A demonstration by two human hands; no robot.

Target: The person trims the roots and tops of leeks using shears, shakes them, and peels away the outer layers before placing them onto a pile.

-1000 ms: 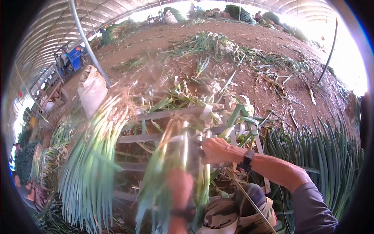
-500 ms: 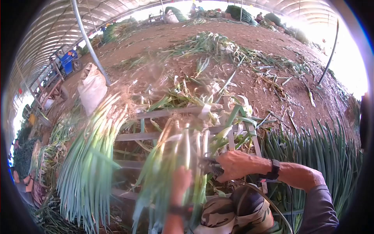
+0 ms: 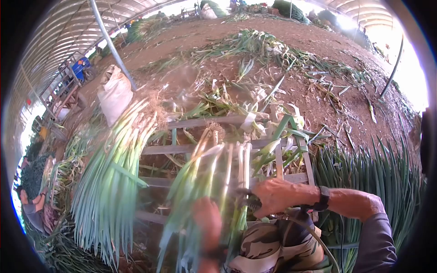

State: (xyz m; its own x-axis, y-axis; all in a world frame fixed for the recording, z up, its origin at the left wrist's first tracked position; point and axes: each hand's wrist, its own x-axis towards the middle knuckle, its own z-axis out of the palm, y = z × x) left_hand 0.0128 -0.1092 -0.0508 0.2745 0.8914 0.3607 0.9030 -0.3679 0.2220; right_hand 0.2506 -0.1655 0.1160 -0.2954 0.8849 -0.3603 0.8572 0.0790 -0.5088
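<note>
My right hand [image 3: 280, 196] is wrapped round a dark tool [image 3: 248, 199] with a hose attached, its tip beside the pale stalks of a few green onions [image 3: 246, 164]. Blurred by motion, my left hand [image 3: 207, 216] is over the leaves of the middle green onions [image 3: 191, 182]; its fingers cannot be made out. These onions lie across a slatted frame [image 3: 168, 149], roots pointing away from me. A large bunch of green onions [image 3: 111, 182] lies on the left, roots also at the far end.
A pale sack [image 3: 114, 95] stands beyond the left bunch, near a metal pole [image 3: 111, 45]. Upright green onions [image 3: 373, 182] crowd the right side. Leaf scraps [image 3: 255, 45] litter the soil. A blue vehicle [image 3: 81, 68] is at far left, and another person's hands [image 3: 38, 199] show at the left edge.
The view has shifted, so the scene sits slightly further right. My left hand stays blurred over the leaves, a little lower. My right hand still holds the tool beside the stalks.
</note>
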